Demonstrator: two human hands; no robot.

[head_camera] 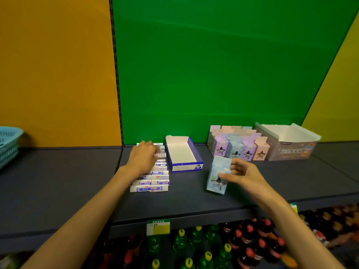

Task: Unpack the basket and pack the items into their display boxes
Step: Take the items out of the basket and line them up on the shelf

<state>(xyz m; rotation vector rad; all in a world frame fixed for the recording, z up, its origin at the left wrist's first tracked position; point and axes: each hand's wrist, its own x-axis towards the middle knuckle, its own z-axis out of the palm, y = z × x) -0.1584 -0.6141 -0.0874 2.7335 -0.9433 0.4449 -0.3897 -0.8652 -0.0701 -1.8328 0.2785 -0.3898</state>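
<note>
With my right hand [240, 176] pinching the pale blue carton [218, 174] upright on the shelf [77, 177], I should carry it level into the grey display box [289, 144], while my left hand [144, 159] curls over the white packs [157, 178].
</note>
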